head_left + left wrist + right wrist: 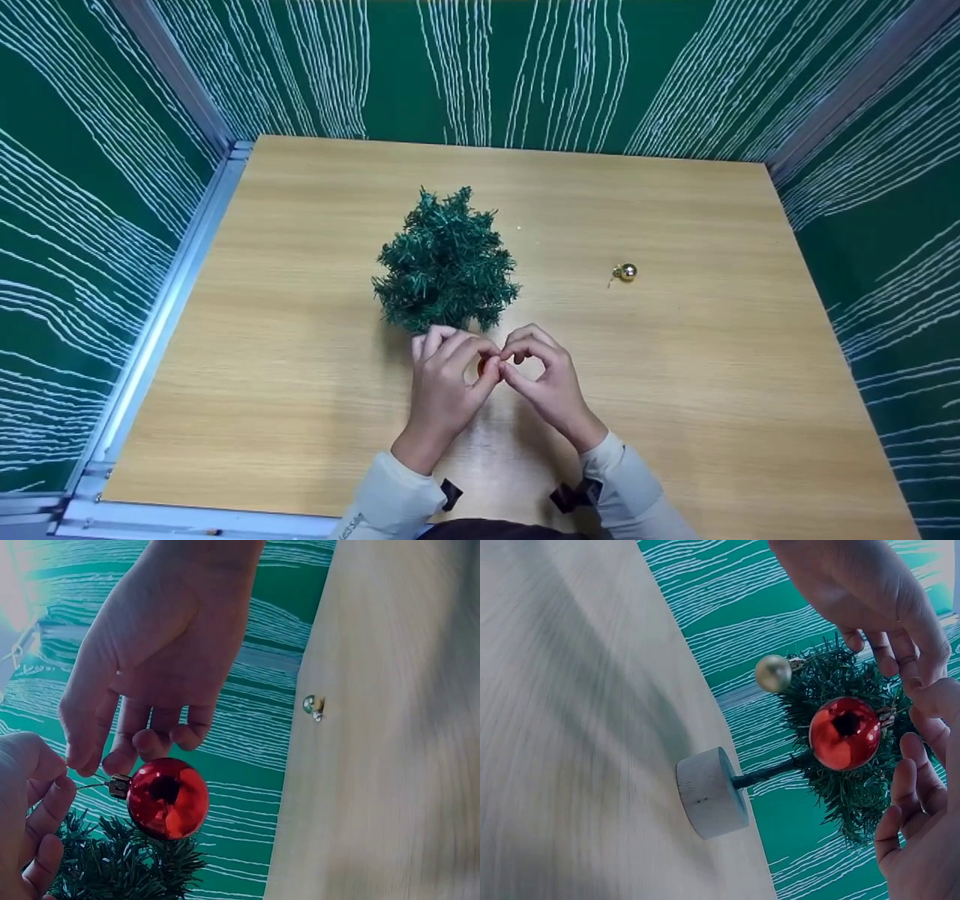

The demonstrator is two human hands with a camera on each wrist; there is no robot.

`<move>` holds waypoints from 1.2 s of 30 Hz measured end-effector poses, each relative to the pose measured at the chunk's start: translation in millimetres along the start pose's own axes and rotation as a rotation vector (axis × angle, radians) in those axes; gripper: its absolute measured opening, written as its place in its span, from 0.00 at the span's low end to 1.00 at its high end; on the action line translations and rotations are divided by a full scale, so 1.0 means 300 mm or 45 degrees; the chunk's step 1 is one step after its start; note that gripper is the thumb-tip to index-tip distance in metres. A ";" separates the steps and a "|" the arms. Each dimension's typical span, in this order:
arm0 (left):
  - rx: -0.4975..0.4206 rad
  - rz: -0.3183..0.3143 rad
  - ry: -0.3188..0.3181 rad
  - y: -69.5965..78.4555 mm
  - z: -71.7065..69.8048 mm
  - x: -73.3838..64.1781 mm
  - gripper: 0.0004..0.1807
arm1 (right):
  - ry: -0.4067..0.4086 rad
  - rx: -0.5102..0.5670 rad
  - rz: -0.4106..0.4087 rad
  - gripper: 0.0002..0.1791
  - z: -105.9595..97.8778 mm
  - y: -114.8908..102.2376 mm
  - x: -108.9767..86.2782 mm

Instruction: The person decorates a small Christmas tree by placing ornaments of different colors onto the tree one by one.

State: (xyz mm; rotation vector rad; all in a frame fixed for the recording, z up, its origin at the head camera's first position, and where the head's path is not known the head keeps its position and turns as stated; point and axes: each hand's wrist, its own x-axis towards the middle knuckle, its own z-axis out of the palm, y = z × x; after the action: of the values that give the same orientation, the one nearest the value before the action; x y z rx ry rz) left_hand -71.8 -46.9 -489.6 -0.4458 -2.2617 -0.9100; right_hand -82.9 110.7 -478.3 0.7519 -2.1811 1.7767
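Observation:
My left hand and right hand meet at the fingertips in front of a small green artificial tree. Below the fingertips hangs a shiny red bauble with a metal cap, mostly hidden by the left hand in the head view. Its thin wire hook runs between the fingers; thumb and forefinger of each hand pinch there. In the right wrist view, the bauble shows in front of the tree, whose stem stands in a round wooden base. A pale gold bauble hangs at the tree's lower branches.
Another gold bauble lies on the wooden tabletop to the right of the tree. Green walls with white wavy lines enclose the table on the back and both sides. A metal rail runs along the left edge.

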 end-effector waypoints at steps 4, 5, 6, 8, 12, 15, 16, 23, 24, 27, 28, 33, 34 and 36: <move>0.013 -0.005 0.002 0.004 -0.001 -0.002 0.02 | -0.007 0.007 0.020 0.05 -0.002 0.000 0.005; 0.015 -0.006 0.003 0.005 0.000 -0.002 0.03 | -0.010 0.009 0.031 0.05 -0.003 -0.002 0.007; 0.017 -0.007 0.005 0.005 0.000 -0.002 0.03 | -0.015 0.008 0.044 0.06 -0.004 -0.005 0.008; 0.019 -0.007 0.007 0.006 0.000 -0.004 0.04 | -0.023 0.006 0.064 0.06 -0.006 -0.010 0.011; 0.023 -0.018 0.018 0.007 0.000 -0.006 0.03 | -0.027 0.010 0.068 0.06 -0.008 -0.019 0.014; 0.034 -0.030 0.021 0.005 0.000 -0.007 0.02 | -0.015 0.025 0.037 0.07 -0.008 -0.021 0.017; 0.037 -0.033 0.020 0.004 0.000 -0.008 0.02 | -0.009 0.031 0.029 0.07 -0.008 -0.021 0.019; 0.069 -0.035 0.032 -0.004 -0.009 -0.003 0.02 | 0.008 0.081 0.012 0.08 -0.009 -0.022 0.033; 0.073 -0.033 0.038 -0.005 -0.012 0.001 0.02 | 0.010 0.083 0.011 0.09 -0.010 -0.024 0.037; 0.079 -0.035 0.051 -0.008 -0.022 0.016 0.03 | 0.014 0.087 0.020 0.09 -0.012 -0.031 0.051; 0.080 -0.033 0.056 -0.008 -0.025 0.022 0.02 | 0.012 0.084 0.025 0.08 -0.013 -0.035 0.057; 0.068 -0.029 0.097 -0.011 -0.040 0.061 0.02 | 0.017 0.078 0.026 0.07 -0.012 -0.060 0.097; 0.064 -0.029 0.107 -0.011 -0.044 0.071 0.02 | 0.021 0.071 0.019 0.07 -0.012 -0.065 0.106; 0.062 -0.027 0.126 -0.013 -0.051 0.092 0.02 | 0.032 0.055 -0.003 0.07 -0.011 -0.075 0.126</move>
State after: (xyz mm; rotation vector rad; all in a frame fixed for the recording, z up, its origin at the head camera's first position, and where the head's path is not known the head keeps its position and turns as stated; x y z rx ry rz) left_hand -87.2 -58.5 -464.4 -0.3481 -2.1967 -0.8669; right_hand -103.4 101.7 -440.5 0.7367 -2.1315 1.8273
